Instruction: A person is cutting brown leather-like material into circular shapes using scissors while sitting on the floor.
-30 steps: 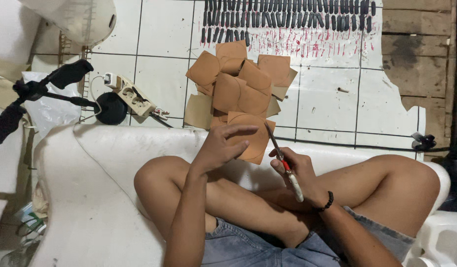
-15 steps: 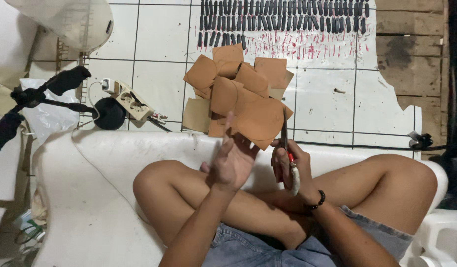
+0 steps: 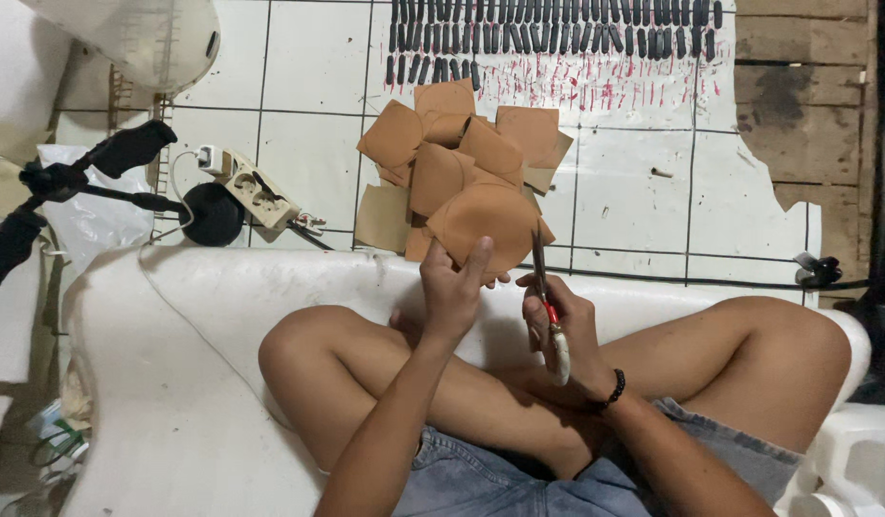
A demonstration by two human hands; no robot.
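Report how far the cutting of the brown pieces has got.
Done: a pile of cut brown pieces lies on the tiled floor. In hand: the left hand holds a rounded brown piece while the right hand works scissors along its edge. Left: how many uncut pieces remain cannot be told.

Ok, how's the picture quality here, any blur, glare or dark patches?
Head view: the left hand, the tan sheet and the scissors in the right hand look sharp; the white tiled floor is evenly lit without harsh glare; the right edge falls into deep shadow.
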